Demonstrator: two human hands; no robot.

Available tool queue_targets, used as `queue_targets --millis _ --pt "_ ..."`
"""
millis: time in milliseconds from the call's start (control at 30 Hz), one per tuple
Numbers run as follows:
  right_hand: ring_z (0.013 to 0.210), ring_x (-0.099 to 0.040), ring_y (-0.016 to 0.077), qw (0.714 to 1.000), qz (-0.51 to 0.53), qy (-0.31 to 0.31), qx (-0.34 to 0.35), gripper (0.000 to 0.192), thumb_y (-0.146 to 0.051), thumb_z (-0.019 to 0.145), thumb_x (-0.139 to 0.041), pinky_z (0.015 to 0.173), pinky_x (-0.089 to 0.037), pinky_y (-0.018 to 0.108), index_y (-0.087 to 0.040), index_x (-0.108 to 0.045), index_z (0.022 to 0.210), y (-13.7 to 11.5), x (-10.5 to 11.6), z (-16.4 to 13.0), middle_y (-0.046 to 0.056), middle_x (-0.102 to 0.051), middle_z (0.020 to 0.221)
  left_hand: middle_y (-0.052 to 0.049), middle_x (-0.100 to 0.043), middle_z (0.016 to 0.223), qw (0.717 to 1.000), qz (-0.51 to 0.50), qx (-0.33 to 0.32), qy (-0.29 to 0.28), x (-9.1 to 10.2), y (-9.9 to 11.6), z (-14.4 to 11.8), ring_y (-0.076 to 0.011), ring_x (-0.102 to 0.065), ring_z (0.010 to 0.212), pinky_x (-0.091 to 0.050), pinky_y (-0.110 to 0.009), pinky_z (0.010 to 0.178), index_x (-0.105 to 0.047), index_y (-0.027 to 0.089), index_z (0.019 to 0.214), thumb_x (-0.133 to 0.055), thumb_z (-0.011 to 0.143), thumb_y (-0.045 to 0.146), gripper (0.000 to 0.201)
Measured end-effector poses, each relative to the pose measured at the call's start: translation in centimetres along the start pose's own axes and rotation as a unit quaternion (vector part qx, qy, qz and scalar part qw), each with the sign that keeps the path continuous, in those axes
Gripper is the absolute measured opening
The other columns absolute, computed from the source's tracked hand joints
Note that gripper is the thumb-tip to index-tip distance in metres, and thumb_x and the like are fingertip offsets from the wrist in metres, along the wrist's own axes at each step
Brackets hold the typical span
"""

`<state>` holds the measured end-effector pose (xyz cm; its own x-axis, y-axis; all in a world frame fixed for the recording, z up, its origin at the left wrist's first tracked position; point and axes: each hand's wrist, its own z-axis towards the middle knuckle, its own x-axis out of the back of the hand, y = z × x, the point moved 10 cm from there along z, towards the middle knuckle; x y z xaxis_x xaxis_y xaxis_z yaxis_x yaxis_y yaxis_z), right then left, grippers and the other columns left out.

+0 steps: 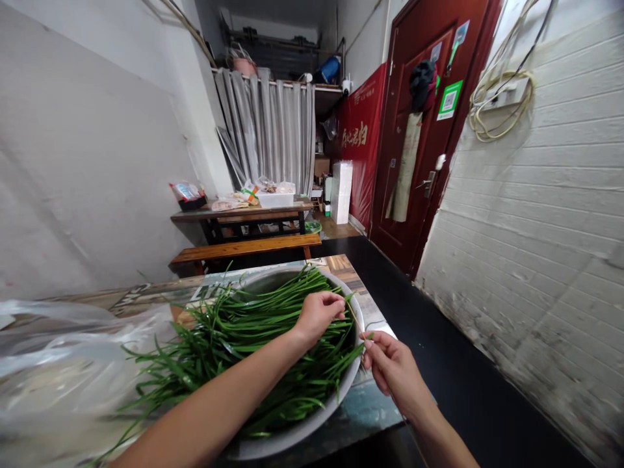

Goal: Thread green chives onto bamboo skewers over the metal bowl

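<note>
A large metal basin [347, 389] stands on the table in front of me, heaped with long green garlic chives [273, 312]. Some of the leaves hang over its left side. Above the basin's right part, my left hand [319, 317] pinches a chive leaf [348, 299] between thumb and fingertips. At the right rim, my right hand [392, 367] is closed on a thin wooden skewer [357, 320] that slants up toward the left fingertips. A bit of green also shows at the right fingertips. Whether the skewer pierces the leaf is too small to tell.
Clear plastic bags [73, 370] lie on the table's left. Beyond are a wooden bench [248, 247] and a second table [234, 213] bearing a white tub [276, 197] and packages. A red door [404, 143] and a white brick wall [541, 227] stand at the right.
</note>
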<state>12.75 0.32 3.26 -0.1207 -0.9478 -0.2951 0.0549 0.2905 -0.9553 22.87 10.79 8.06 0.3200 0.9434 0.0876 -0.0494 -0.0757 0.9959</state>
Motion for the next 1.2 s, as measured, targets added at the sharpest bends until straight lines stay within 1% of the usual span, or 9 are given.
queue_targets --millis 333,600,700,800,900,967,1067,1133,1200 --pt "0.022 -0.027 0.0001 1.0 0.003 0.006 -0.003 0.031 -0.042 0.072 -0.062 0.024 -0.013 0.014 -0.014 -0.055 0.084 0.1 0.2 -0.1 -0.004 -0.056 0.051 0.0 -0.059 0.054 0.999 0.03 -0.012 -0.001 -0.2 0.1 0.0 -0.0085 -0.053 0.047 -0.042 -0.019 0.049 -0.062 0.01 0.069 -0.06 0.062 0.017 0.01" --pt "0.022 -0.027 0.0 1.0 0.013 0.001 -0.003 0.03 -0.042 0.072 -0.063 0.024 -0.012 0.014 -0.015 -0.055 0.082 0.3 0.3 0.0 -0.004 -0.057 0.052 -0.004 -0.064 0.063 0.991 0.119 -0.068 -0.008 -0.1 0.6 0.2 -0.0117 -0.055 0.052 -0.044 -0.022 0.053 -0.067 0.009 0.076 -0.058 0.065 0.024 0.02" --pt "0.022 -0.027 0.0001 1.0 0.029 0.008 0.002 0.032 -0.041 0.073 -0.063 0.024 -0.012 0.014 -0.015 -0.055 0.09 0.2 0.4 0.3 -0.004 -0.057 0.052 -0.005 -0.066 0.068 0.98 0.166 -0.096 -0.041 -1.1 1.1 -0.5 -0.0138 -0.058 0.059 -0.044 -0.022 0.058 -0.069 0.01 0.078 -0.055 0.068 0.025 0.023" --pt "0.023 -0.027 0.0005 0.998 0.057 0.01 0.019 0.036 -0.037 0.075 -0.062 0.025 -0.015 0.013 -0.016 -0.052 0.102 -0.2 0.3 0.6 -0.005 -0.057 0.054 -0.004 -0.068 0.074 0.965 0.201 -0.128 -0.107 -3.0 1.8 -2.2 -0.015 -0.06 0.068 -0.044 -0.022 0.065 -0.07 0.013 0.078 -0.052 0.07 0.025 0.023" --pt "0.025 -0.028 0.0003 0.997 0.068 -0.002 0.033 0.028 -0.035 0.077 -0.061 0.025 -0.016 0.013 -0.016 -0.054 0.097 -0.7 0.1 0.6 -0.005 -0.055 0.055 -0.002 -0.068 0.073 0.948 0.225 -0.142 -0.178 -4.4 2.4 -3.6 -0.0146 -0.059 0.068 -0.043 -0.02 0.065 -0.071 0.014 0.077 -0.05 0.072 0.027 0.025" --pt "0.025 -0.028 -0.0001 0.997 0.064 -0.003 0.035 0.024 -0.034 0.078 -0.06 0.025 -0.015 0.013 -0.015 -0.056 0.093 -0.7 0.2 0.5 -0.005 -0.054 0.055 -0.001 -0.068 0.069 0.941 0.241 -0.138 -0.192 -4.0 2.7 -3.3 -0.0144 -0.059 0.065 -0.042 -0.02 0.061 -0.071 0.013 0.077 -0.048 0.075 0.03 0.029" --pt "0.026 -0.028 -0.0004 0.998 0.05 0.005 0.032 0.023 -0.035 0.078 -0.06 0.026 -0.014 0.013 -0.015 -0.057 0.09 -0.5 0.6 0.2 -0.004 -0.055 0.055 -0.003 -0.068 0.073 0.936 0.293 -0.154 -0.117 -1.2 3.3 -0.7 -0.0144 -0.058 0.064 -0.041 -0.021 0.06 -0.07 0.014 0.081 -0.05 0.075 0.032 0.028" --pt "0.026 -0.029 -0.0003 0.999 0.044 0.009 0.03 0.024 -0.035 0.077 -0.06 0.026 -0.014 0.013 -0.015 -0.058 0.089 -0.3 0.7 0.1 -0.004 -0.055 0.055 -0.003 -0.067 0.076 0.91 0.366 -0.184 -0.071 0.2 3.3 1.0 -0.015 -0.058 0.069 -0.04 -0.021 0.064 -0.071 0.016 0.077 -0.056 0.071 0.028 0.02" --pt "0.026 -0.029 -0.0003 0.999 0.038 0.012 0.026 0.025 -0.036 0.077 -0.061 0.026 -0.014 0.013 -0.014 -0.058 0.088 -0.2 0.9 0.1 -0.004 -0.055 0.055 -0.003 -0.066 0.075 0.87 0.443 -0.202 -0.086 -0.1 2.1 2.0 -0.0155 -0.057 0.071 -0.039 -0.022 0.066 -0.071 0.018 0.073 -0.059 0.068 0.025 0.014"
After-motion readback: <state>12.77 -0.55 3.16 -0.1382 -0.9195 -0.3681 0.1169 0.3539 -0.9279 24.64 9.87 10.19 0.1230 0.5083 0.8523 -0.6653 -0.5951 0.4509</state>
